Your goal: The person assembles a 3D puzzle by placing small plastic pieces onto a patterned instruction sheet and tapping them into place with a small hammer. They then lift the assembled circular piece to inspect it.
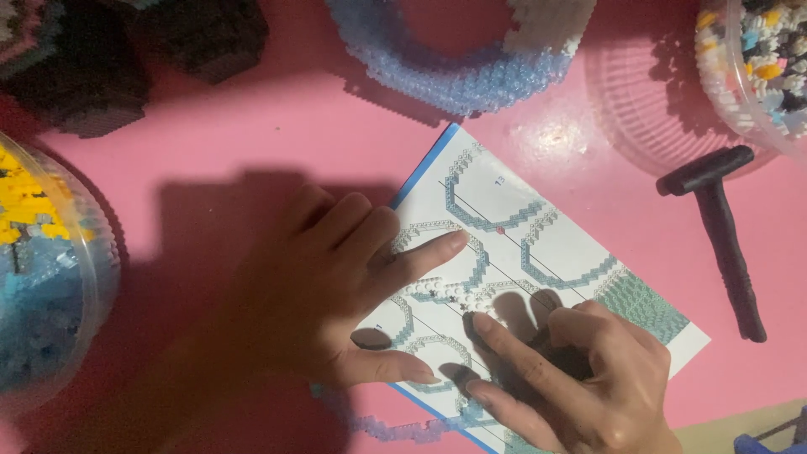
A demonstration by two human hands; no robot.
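Note:
An instruction sheet (580, 252) with blue and grey curved block diagrams lies tilted on the pink table (252, 143). My left hand (328, 286) rests flat on the sheet's left part, index finger stretched out along a short row of small white blocks (433, 288) lying on the paper. My right hand (572, 378) comes in from the lower right, its fingertips touching the right end of that white row. Neither hand is closed around anything I can make out. A thin strip of pale blue blocks (395, 430) shows under the sheet's lower edge.
A curved light-blue and white block build (471, 67) sits at the top centre. Dark block builds (92, 67) stand top left. Clear tubs of small blocks stand at the left (92, 277) and top right (731, 92). A black hammer-shaped tool (723, 227) lies right of the sheet.

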